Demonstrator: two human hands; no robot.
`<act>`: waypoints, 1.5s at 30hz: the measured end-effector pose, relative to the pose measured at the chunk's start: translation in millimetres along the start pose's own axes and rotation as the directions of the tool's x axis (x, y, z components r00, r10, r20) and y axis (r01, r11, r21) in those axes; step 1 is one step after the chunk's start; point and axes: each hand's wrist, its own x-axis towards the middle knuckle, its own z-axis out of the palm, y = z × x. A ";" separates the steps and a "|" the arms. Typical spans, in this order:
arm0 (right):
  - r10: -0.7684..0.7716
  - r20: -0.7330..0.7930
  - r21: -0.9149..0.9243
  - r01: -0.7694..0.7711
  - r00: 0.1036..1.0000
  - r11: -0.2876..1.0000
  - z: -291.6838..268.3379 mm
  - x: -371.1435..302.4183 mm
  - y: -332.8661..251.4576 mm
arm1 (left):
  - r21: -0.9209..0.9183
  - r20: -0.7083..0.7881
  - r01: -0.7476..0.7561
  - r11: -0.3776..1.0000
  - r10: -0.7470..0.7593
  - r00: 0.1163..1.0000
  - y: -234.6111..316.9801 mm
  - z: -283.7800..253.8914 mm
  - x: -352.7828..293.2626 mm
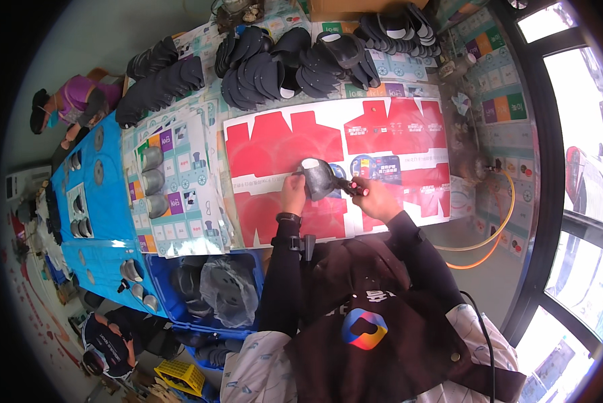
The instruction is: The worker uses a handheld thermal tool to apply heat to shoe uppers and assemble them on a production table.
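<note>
Over the red-and-white printed sheet (268, 127) on the table, my left hand (293, 193) grips a dark grey curved, cup-like piece (320, 180) by its left edge. A pale patch shows at the piece's top. My right hand (378, 200) is closed around a small tool with a black-and-red handle (360, 191). The tool's black front end meets the right side of the curved piece; its exact kind is too small to make out. Nested stacks of black curved pieces (251, 79) lie beyond the sheet. Three grey curved pieces (154, 181) rest in a column to the left.
A blue crate (157, 275) holding dark pieces and a clear plastic bag (227, 289) stands below the table's left end. A blue-covered table (107, 208) extends left, with two people beside it. Yellow and orange hoses (513, 201) curve down at the right, near a glazed door.
</note>
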 end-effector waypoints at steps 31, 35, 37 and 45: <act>0.122 0.177 0.289 -0.170 0.977 0.942 14.6 -8.9 9.8 | 0.162 0.012 -0.149 0.975 0.149 0.989 12.4 2.5 -3.6; 0.089 0.200 0.374 -0.160 0.976 0.913 11.3 0.0 -14.1 | 0.182 -0.072 -0.048 0.982 0.062 0.995 -16.0 -26.5 9.5; 0.033 0.126 0.240 -0.063 0.991 0.969 6.6 3.3 -20.8 | 0.111 -0.057 -0.015 0.994 0.021 0.998 -5.1 -17.9 12.9; 0.006 0.014 0.115 -0.008 1.000 0.993 28.0 30.9 -14.4 | 0.037 0.055 0.095 0.995 -0.097 0.994 -9.2 -30.4 30.7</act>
